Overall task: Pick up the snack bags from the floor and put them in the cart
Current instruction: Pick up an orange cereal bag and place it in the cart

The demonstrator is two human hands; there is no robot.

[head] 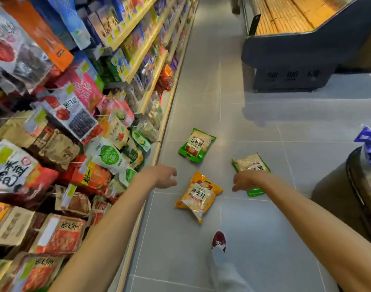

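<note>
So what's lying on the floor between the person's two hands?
In the head view, a yellow snack bag lies on the grey floor between the left hand and the right hand. Neither hand holds it.

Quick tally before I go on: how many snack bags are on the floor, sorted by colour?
Green: 2, the far green bag and the near green bag, partly behind the right hand.
Orange: 1, the orange bag.
Total: 3 on the floor.

Single head-worn wide-angle view, high above floor (264,228), facing forward-down; shelves (129,28) close at left.
</note>
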